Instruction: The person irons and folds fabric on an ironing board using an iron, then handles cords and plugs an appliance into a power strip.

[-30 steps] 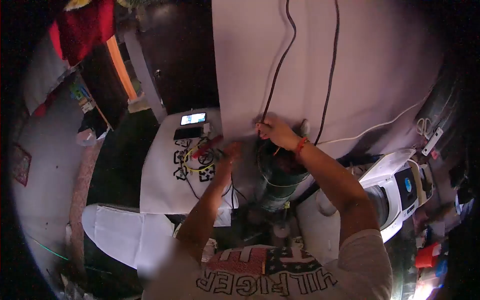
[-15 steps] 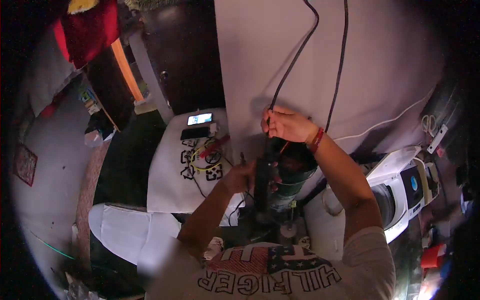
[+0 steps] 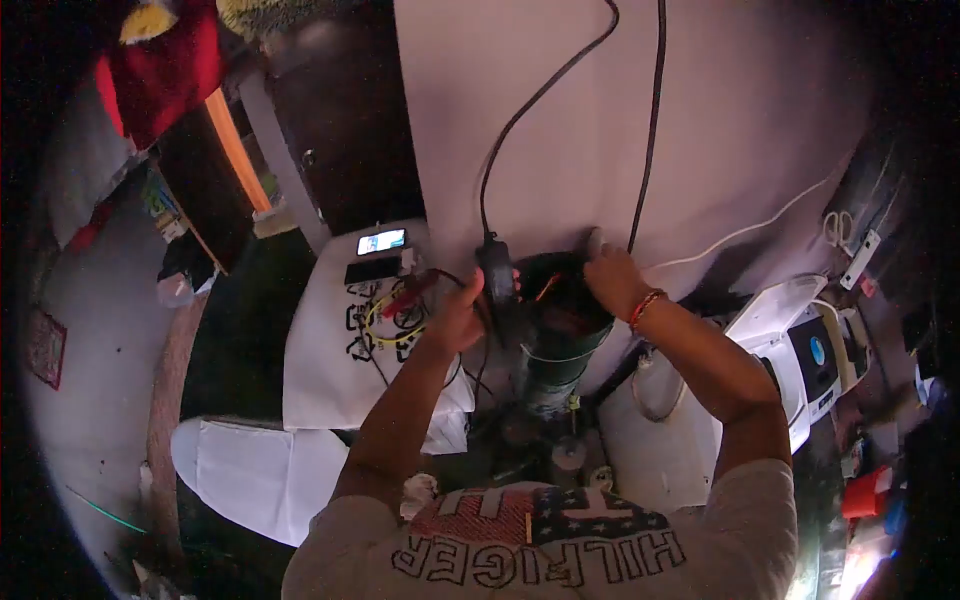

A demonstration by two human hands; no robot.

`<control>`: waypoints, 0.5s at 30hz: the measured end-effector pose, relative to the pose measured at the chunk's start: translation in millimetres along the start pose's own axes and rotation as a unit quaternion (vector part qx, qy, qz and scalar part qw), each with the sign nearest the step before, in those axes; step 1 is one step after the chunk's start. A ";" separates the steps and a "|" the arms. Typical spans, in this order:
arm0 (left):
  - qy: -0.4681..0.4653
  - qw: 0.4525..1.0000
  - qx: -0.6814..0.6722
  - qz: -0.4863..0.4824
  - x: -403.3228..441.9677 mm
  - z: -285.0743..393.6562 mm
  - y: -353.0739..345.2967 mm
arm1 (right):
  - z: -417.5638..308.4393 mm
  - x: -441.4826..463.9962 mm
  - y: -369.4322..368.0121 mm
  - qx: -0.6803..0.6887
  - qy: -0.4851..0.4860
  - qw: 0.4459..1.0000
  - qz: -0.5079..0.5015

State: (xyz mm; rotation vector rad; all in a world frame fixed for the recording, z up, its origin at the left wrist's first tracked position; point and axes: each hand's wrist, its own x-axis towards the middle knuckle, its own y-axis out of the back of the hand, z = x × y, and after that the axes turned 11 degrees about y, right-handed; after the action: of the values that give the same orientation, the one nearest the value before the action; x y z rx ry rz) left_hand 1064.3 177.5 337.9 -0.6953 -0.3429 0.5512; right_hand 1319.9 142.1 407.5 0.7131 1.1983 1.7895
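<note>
My left hand [image 3: 460, 318] is closed around a long black block [image 3: 496, 272], which looks like a power adapter and is held upright beside the bucket. A black cord [image 3: 488, 180] runs up from the block's top end along the wall. At the right rim of a dark green bucket [image 3: 555, 372] is my right hand [image 3: 615, 283], its fingers curled; what they hold, if anything, is hidden. Inside the bucket the contents are dark, with a thin orange strip [image 3: 547, 288] showing. A second black cord [image 3: 650, 130] hangs just above my right hand.
Left of the bucket, a white printed surface [image 3: 320, 375] bears a lit phone [image 3: 382, 241], a dark phone [image 3: 372, 270], a red tool [image 3: 408, 294] and a yellow wire [image 3: 375, 335]. An open-lidded white washing machine [image 3: 790, 350] stands right. A white cable [image 3: 740, 232] crosses the wall.
My right hand has let go of the cord at the block's top and moved down right to the bucket rim. The block has moved left and up in my left hand.
</note>
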 end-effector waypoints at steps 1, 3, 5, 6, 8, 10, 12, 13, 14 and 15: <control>-0.013 1.000 0.008 0.010 1.9 1.6 -4.1 | 1.7 -0.4 -0.9 -0.024 0.004 0.999 -0.040; -0.027 0.999 0.022 0.025 3.6 3.2 -7.2 | 6.0 -2.2 -7.0 -0.053 0.014 0.998 -0.040; -0.033 0.998 0.033 0.035 4.8 4.2 -6.3 | 12.7 -5.1 -15.2 -0.066 0.028 0.997 0.040; -0.037 0.998 0.039 0.043 5.7 4.4 -5.9 | 16.9 -2.4 -18.9 -0.046 0.021 0.995 0.083; -0.043 0.996 0.049 0.060 6.6 3.3 -8.7 | 20.1 1.8 -12.9 -0.004 0.009 0.986 0.165; -0.039 0.993 0.077 0.079 6.4 5.7 -16.2 | 17.9 -1.9 11.7 0.121 0.024 0.964 0.234; -0.045 0.992 0.092 0.080 11.1 7.9 -20.1 | 11.5 -6.3 39.7 0.199 0.049 0.935 0.288; -0.055 0.992 0.092 0.070 14.5 8.5 -21.2 | 9.3 -7.4 48.3 0.213 0.067 0.924 0.309; -0.064 0.992 0.092 0.061 17.4 9.0 -23.2 | 7.5 -8.4 54.4 0.227 0.086 0.913 0.329; -0.063 0.990 0.101 0.077 19.3 9.0 -25.4 | 5.5 -8.9 58.1 0.223 0.097 0.910 0.336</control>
State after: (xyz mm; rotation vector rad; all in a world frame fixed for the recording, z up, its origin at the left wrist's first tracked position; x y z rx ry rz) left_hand 1084.8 177.2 364.0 -0.4954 -0.3479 0.7678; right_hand 1309.3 126.0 463.3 1.3681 1.6597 2.1927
